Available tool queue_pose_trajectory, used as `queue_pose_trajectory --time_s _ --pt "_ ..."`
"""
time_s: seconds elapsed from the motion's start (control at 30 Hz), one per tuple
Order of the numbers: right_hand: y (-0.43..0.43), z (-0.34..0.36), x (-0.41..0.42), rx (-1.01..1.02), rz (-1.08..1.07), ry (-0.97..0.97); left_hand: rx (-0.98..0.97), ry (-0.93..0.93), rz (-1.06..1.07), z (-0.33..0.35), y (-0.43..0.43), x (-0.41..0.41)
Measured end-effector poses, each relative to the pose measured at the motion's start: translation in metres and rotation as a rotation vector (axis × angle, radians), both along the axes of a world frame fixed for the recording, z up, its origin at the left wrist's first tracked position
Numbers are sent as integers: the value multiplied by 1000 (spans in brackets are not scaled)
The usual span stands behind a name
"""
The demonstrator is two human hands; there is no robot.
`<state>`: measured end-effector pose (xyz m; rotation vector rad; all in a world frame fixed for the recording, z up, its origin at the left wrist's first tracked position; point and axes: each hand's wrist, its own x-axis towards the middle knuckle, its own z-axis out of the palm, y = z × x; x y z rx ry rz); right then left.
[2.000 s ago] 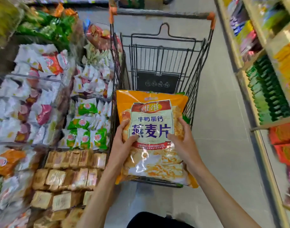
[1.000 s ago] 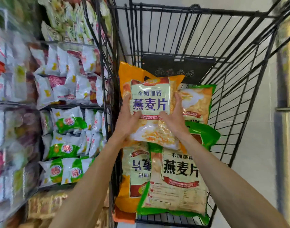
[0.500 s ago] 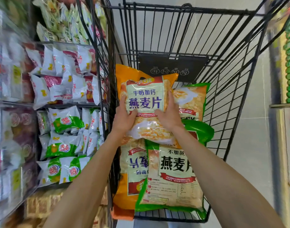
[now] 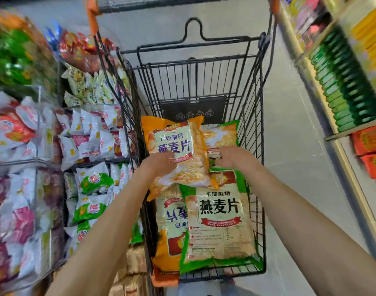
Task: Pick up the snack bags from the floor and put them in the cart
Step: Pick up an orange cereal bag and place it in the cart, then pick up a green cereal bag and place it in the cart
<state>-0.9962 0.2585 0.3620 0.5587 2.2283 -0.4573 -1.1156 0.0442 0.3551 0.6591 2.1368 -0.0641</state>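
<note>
The black wire cart (image 4: 261,116) stands in front of me in the aisle. An orange oatmeal snack bag (image 4: 178,146) lies inside it, on top of the other bags. My left hand (image 4: 159,165) still grips that bag's left edge. My right hand (image 4: 234,159) is off the bag to its right, fingers loosely curled, holding nothing. Under the orange bag lie a large green bag (image 4: 219,221), a second orange bag (image 4: 170,223) turned upside down, and a green bag (image 4: 223,135) at the far end.
Shelves packed with small snack packs (image 4: 93,144) press against the cart's left side. A shelf of green and orange boxes (image 4: 349,99) runs along the right. Grey tiled floor (image 4: 289,157) lies between that shelf and the cart. The cart's handle bar (image 4: 182,3) is at the far end.
The orange bag has gone from in front of the cart down onto the bags inside. My right hand has let go and moved right. The view has pulled back from the cart.
</note>
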Motion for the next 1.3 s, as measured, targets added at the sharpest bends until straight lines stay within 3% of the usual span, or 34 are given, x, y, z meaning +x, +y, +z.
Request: queue_pose_trajectory --time_s 0.2,0.4,0.63,0.9,1.2,1.3 --pt "40 53 95 46 -98 -3 -167 71 -517 66 75 69" --pt "83 123 254 122 -309 20 76 275 -731 143 171 167" --pt "83 197 488 250 -612 81 92 346 -1054 214 234 345" --pt "16 261 736 355 -951 88 298 380 -1515 280 253 608" --pt "-113 278 958 423 -1426 81 287 477 -2039 314 237 873" --pt "-170 272 1030 434 -1599 -17 319 452 -2141 318 220 964"
